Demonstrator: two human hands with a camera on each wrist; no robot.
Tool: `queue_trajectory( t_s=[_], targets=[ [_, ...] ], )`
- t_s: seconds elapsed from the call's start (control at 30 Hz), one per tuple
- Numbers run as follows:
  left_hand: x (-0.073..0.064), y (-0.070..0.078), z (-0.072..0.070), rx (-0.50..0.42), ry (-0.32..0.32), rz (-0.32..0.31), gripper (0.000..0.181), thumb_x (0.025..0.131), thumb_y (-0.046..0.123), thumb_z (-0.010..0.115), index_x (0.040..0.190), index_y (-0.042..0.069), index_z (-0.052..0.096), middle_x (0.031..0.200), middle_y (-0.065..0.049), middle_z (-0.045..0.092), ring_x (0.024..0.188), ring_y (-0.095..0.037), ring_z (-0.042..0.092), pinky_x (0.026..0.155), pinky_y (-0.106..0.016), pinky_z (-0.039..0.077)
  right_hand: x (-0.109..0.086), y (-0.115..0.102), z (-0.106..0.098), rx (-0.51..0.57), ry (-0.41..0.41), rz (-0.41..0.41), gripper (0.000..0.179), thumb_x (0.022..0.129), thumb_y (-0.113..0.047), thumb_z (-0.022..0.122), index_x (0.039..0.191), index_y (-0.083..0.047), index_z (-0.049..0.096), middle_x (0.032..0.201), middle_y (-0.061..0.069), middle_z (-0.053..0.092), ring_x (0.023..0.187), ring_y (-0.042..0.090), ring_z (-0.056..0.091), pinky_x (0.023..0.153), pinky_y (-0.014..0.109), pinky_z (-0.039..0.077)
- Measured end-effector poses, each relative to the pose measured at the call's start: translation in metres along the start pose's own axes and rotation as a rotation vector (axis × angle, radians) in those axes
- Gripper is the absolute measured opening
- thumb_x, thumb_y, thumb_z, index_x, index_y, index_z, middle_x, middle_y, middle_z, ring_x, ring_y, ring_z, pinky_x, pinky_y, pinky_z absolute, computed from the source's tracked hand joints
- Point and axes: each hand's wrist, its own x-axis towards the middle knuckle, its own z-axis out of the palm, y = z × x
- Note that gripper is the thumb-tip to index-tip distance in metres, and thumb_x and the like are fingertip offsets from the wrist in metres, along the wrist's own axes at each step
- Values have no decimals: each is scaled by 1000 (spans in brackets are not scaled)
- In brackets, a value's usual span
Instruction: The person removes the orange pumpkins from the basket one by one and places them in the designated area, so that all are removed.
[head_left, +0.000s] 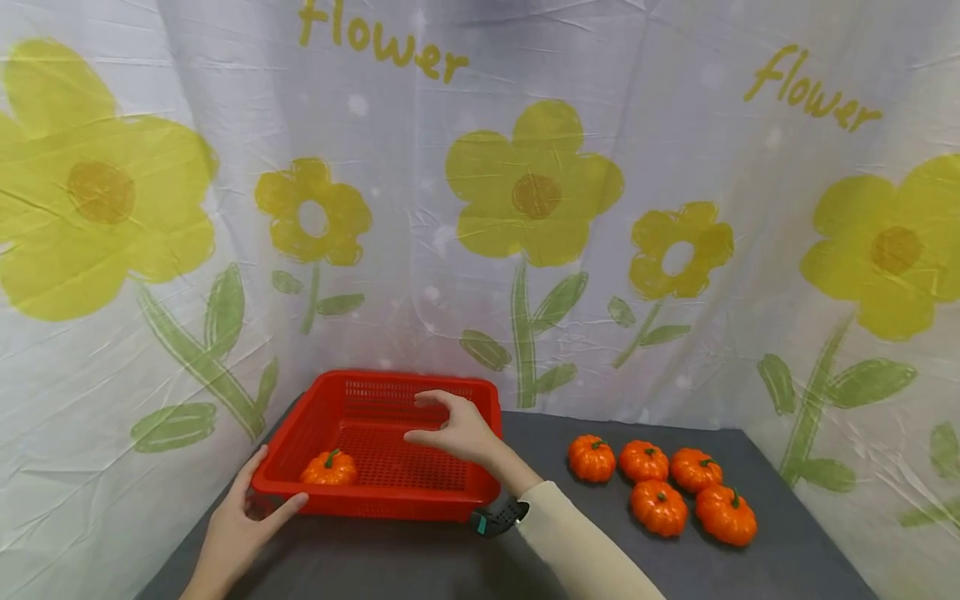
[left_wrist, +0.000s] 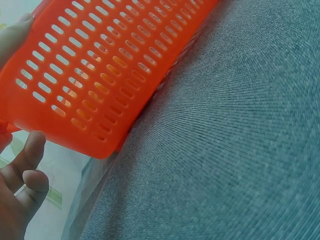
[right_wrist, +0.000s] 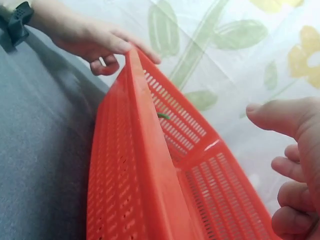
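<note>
A red plastic basket [head_left: 375, 504] with slotted walls stands on the dark table. One small orange pumpkin [head_left: 330, 470] with a green stem lies inside, near the front left corner. My left hand [head_left: 236, 529] grips that corner of the basket, thumb at the front rim and forefinger along the left side; in the right wrist view its lower fingers curl loosely below the rim. Over the basket's right half hovers my right hand [head_left: 461, 429], thumb and fingers spread apart with nothing between them. The right wrist view shows only the pumpkin's stem [right_wrist: 163, 115] past the rim.
Several more orange pumpkins [head_left: 659, 507] sit in a cluster on the table to the right of the basket. A light curtain [head_left: 420, 208] printed with yellow flowers hangs behind the table and along both sides. A dark band [head_left: 498, 514] circles the right wrist.
</note>
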Motion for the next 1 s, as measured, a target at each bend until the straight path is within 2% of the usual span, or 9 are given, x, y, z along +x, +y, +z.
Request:
queue_trajectory(
  t_s=[0.07, 0.13, 0.2, 0.27, 0.37, 0.57, 0.83, 1.0],
  targets=[
    [0, 0, 1, -3, 0, 1, 112, 89, 59, 81, 172, 19, 16, 90, -8, 64, 79, -16, 56, 66, -29, 46, 5, 0, 4, -12, -11, 7, 63, 91, -36, 84, 146, -15, 62, 144, 4, 65, 58, 15, 52, 67, 29, 52],
    [0, 0, 2, -1, 6, 5, 112, 89, 59, 81, 172, 19, 16, 90, -8, 63, 78, -16, 55, 65, -29, 45, 10, 0, 8, -29, -17, 10, 64, 91, -38, 84, 146, -13, 62, 142, 4, 66, 82, 16, 66, 79, 31, 56],
    [0, 1, 2, 1, 15, 13, 112, 89, 58, 81, 171, 18, 17, 89, -8, 62, 78, -16, 54, 65, -29, 45, 15, 0, 11, -34, -22, 17, 64, 92, -38, 84, 146, -13, 62, 141, 3, 67, 111, 18, 67, 93, 35, 55],
    [-1, 2, 2, 7, 26, 21, 111, 89, 58, 82, 171, 17, 19, 88, -8, 61, 77, -16, 54, 64, -29, 44, 19, 0, 14, -33, -25, 28, 62, 92, -39, 83, 145, -14, 63, 140, 1, 67, 132, 19, 59, 103, 38, 52],
    [-2, 2, 2, 16, 35, 28, 110, 89, 57, 82, 171, 17, 20, 86, -7, 60, 75, -16, 53, 63, -29, 43, 25, 1, 20, -20, -42, 46, 62, 91, -38, 84, 145, -15, 64, 139, -3, 67, 136, 20, 56, 106, 42, 51],
    [-3, 2, 0, 33, 26, 13, 112, 89, 59, 81, 172, 18, 16, 87, -8, 60, 77, -16, 53, 64, -29, 42, 35, 2, 34, -2, -127, 67, 66, 90, -35, 86, 148, -14, 63, 140, -3, 67, 136, 18, 56, 106, 38, 51],
    [0, 1, -1, 33, -5, -34, 116, 88, 62, 80, 172, 18, 13, 93, -9, 62, 81, -19, 54, 66, -30, 44, 48, 4, 54, -62, -236, 86, 65, 88, -30, 88, 147, -17, 64, 144, -6, 65, 136, 14, 56, 109, 36, 49],
    [1, 1, -1, 22, -15, -40, 116, 88, 63, 80, 172, 19, 13, 96, -10, 61, 82, -21, 54, 65, -30, 45, 52, 3, 63, -93, -316, 110, 66, 87, -28, 88, 148, -17, 63, 146, -7, 63, 136, 12, 55, 111, 37, 47]
  ],
)
